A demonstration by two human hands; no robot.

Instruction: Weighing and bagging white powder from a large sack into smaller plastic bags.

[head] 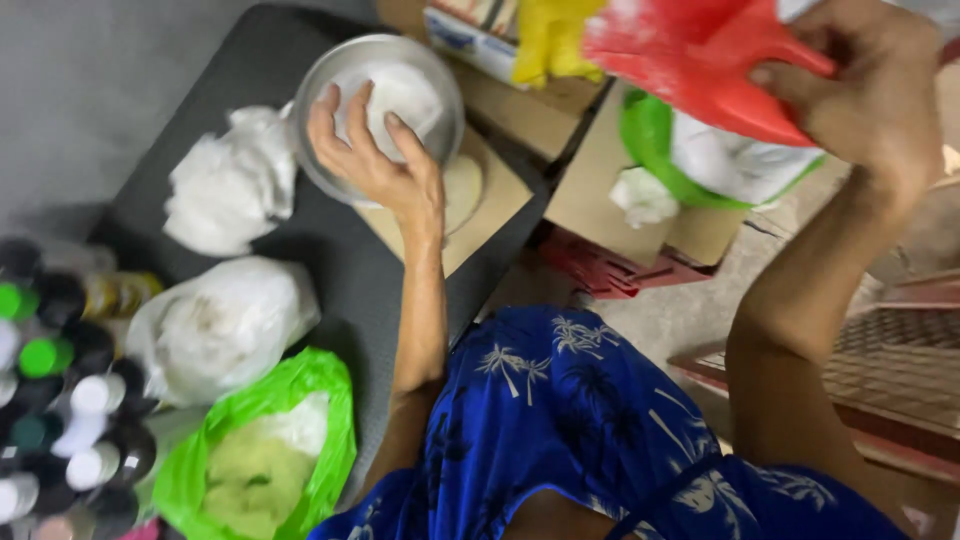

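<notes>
From the head view, the metal bowl [380, 110] sat near the far edge of the dark bench [330, 250], partly on a piece of brown cardboard [480, 215] whose corner hung over the bench's right edge. Open dark surface ran from the bowl back toward the person, between the white bags on the left and that right edge. The left hand [375, 150] reached forward, arm stretched long over the bench, fingers spread apart and resting on the white lump [405, 90] inside the bowl, the grip open over it, not closed around anything. The right hand [865, 85] was raised up high at the right, its grip clamped on the neck of a red plastic bag [700, 60], a yellow bag [550, 40] just beside that. Two white plastic bags [230, 185] lay left of the bowl, a green bag [265, 450] nearer, and dark capped bottles [70, 400] crowded the left edge. The room showed bare concrete floor [690, 310] below, with a green-rimmed sack [720, 160] on more cardboard.
</notes>
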